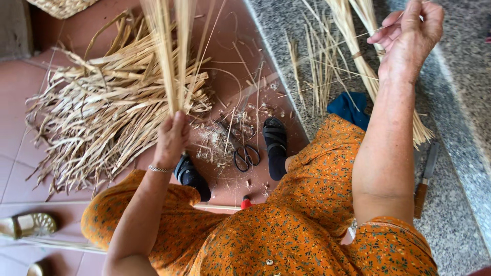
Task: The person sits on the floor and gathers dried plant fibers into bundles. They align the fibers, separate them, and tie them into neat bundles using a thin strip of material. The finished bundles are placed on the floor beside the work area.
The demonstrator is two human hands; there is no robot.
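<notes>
straw bunch (171, 56) upright over red floor (20, 153), left hand (171, 138) closed round its base | right hand (409, 36) pinching thin strands (353, 38) above granite step (460, 102) | straw pile (102, 117) at floor's left | scissors (246, 155) between feet | knife (425, 179) on step

Between the feet, the scissors (246, 155) and scattered scraps crowd the tiled floor (15, 168), the straw heap (102, 112) blocks the left, and the knife (425, 179) lies on the stone step (460, 76).
</notes>
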